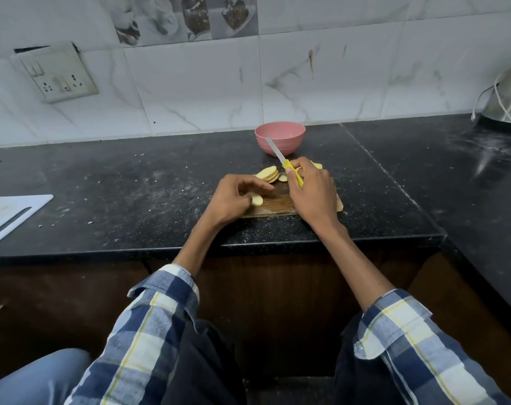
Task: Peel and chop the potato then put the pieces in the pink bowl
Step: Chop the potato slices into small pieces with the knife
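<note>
the black tabletop (160,182) carries a wooden cutting board (273,204) near its front edge, the landmark here. a white board (11,214) lies well left of it. the pink bowl (280,137) stands just behind it. on the board, the left hand (233,200) curls its grip over potato slices (256,199); a stack of slices (267,174) sits at the board's far edge. the right hand (312,188) has its grip closed around a yellow-handled knife (283,162), blade pointing toward the bowl.
</note>
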Action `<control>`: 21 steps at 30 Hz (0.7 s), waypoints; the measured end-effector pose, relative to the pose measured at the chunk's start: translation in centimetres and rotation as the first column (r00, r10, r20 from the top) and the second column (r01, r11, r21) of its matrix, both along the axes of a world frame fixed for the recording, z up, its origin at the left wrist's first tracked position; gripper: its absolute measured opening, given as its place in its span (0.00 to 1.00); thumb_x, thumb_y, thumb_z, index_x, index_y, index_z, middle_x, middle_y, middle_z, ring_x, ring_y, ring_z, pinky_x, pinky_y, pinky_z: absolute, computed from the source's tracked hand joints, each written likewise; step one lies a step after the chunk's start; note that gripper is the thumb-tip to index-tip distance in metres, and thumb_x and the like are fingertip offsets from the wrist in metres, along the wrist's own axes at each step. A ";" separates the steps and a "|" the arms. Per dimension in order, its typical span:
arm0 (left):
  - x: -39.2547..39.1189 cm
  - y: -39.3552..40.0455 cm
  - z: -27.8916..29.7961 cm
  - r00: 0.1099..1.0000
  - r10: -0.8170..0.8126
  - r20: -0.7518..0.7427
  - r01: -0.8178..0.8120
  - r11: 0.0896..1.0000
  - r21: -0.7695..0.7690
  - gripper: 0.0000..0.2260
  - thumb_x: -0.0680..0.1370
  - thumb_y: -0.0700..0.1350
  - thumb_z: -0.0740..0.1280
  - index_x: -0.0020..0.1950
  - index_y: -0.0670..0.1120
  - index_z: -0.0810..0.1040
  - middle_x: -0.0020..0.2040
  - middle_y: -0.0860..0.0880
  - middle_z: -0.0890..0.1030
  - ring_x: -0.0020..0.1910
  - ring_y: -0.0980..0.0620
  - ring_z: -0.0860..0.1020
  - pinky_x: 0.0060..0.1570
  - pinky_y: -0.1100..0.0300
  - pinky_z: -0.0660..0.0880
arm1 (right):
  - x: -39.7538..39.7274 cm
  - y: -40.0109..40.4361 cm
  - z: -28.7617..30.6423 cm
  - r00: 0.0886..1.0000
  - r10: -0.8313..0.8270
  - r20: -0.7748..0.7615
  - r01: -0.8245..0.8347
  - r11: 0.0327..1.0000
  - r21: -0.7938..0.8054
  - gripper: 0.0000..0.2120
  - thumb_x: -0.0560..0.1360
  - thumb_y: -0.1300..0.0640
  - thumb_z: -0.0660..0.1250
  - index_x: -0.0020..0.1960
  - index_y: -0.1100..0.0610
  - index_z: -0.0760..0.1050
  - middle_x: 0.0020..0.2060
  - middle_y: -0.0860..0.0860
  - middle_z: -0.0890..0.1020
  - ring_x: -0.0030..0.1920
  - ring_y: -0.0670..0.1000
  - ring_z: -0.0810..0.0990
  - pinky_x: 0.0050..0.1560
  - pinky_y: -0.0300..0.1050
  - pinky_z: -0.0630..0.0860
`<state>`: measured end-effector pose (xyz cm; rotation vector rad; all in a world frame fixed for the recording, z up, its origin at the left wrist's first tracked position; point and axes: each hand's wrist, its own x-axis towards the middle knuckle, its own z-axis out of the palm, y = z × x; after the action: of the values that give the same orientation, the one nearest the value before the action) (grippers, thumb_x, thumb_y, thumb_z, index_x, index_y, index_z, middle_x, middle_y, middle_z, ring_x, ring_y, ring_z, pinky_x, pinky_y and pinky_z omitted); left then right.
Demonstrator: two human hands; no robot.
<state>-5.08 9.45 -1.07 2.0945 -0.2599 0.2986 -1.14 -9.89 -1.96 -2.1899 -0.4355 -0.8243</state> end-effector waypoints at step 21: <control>0.9 2.4 -0.1 0.918 0.387 0.081 -0.395 0.896 0.204 0.19 0.74 0.30 0.64 0.59 0.45 0.85 0.46 0.50 0.87 0.46 0.56 0.83 0.53 0.59 0.82 | -0.5 0.0 0.1 0.999 0.028 -0.023 -0.028 0.999 -0.019 0.07 0.82 0.49 0.65 0.51 0.51 0.78 0.32 0.45 0.77 0.34 0.50 0.75 0.34 0.53 0.74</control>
<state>-4.23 11.86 -1.17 2.3529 0.1202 0.5732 -1.60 -9.93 -1.89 -2.2041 -0.4637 -0.7830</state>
